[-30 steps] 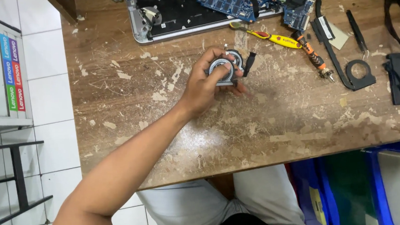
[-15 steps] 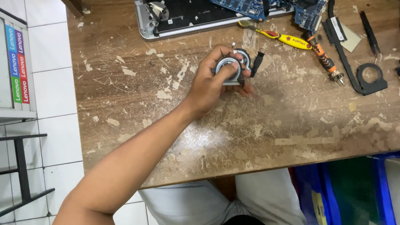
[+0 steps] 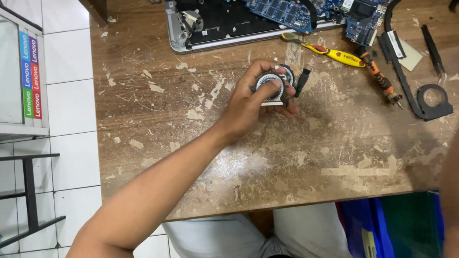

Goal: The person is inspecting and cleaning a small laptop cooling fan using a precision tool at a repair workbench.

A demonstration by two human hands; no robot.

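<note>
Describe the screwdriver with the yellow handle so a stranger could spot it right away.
Start at the opened laptop at the far edge of the worn wooden table. Just in front of its near edge, right of the left hand holding a round fan, lies the yellow-handled screwdriver. The neighbouring tool is orange and black.

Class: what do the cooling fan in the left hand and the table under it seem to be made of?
Cooling fan: likely plastic, dark ribbed blades in a pale, possibly metal casing. Table: wood, brown grain showing, its finish worn into pale scraped patches. Left hand grips the fan.
</note>
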